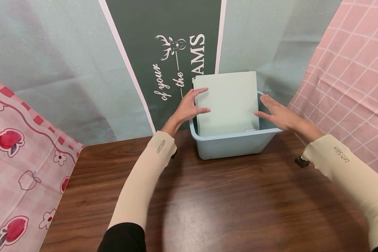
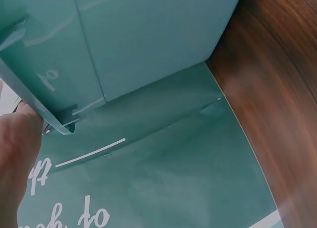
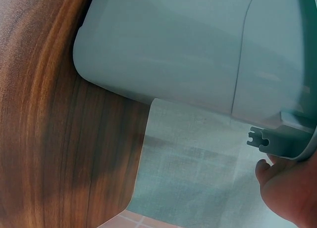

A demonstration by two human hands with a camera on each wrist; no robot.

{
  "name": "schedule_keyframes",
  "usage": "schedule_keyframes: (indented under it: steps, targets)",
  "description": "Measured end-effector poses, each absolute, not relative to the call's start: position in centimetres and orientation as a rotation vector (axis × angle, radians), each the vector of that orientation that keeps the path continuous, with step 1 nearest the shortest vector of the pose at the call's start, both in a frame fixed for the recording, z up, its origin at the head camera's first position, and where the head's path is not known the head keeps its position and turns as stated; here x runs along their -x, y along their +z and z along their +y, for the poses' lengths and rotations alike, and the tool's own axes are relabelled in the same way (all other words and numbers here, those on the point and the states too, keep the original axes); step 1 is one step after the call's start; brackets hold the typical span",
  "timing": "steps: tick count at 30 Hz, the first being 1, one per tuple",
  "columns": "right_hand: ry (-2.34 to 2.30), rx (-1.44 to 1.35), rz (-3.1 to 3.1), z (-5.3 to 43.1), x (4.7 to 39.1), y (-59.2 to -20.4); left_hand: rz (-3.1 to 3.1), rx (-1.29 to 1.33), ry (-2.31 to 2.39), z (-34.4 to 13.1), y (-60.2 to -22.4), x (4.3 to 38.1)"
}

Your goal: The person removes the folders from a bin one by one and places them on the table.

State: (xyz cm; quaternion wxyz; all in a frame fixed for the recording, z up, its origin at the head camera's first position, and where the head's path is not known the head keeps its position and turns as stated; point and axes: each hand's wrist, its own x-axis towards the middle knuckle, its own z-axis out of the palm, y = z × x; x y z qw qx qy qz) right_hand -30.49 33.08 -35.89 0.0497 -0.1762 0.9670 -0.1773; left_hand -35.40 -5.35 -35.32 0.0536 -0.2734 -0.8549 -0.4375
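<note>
A smooth, pale blue plastic bin (image 1: 230, 147) with round corners sits on the shiny brown wood-look surface (image 1: 208, 189), and flat, pale green sheets (image 1: 228, 99) with straight edges stand up inside it. The left hand (image 1: 186, 107) has a wide grip by the sheets' left edge, and the right hand (image 1: 279, 114) has a wide grip by their right edge; I can't tell if either touches.

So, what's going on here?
A person has both hands at a light-blue bin on a wooden table. A flat, pale panel stands in it, rising above the rim. The left hand is by the panel's left edge, the right hand at the bin's right side. Neither hand is clearly gripping anything.
</note>
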Motion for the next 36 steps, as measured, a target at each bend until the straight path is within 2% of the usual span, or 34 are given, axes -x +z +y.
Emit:
schedule_keyframes:
  steps: [14, 36]
  targets:
    - [-0.563, 0.541, 2.946, 32.9, 30.6, -35.8, -2.661, 0.892, -1.442, -4.5, -34.6, 35.9]
    - [-0.580, 0.549, 2.943, 33.1, 30.8, -36.0, -2.634, 0.679, -1.472, -3.7, -34.6, 35.7]
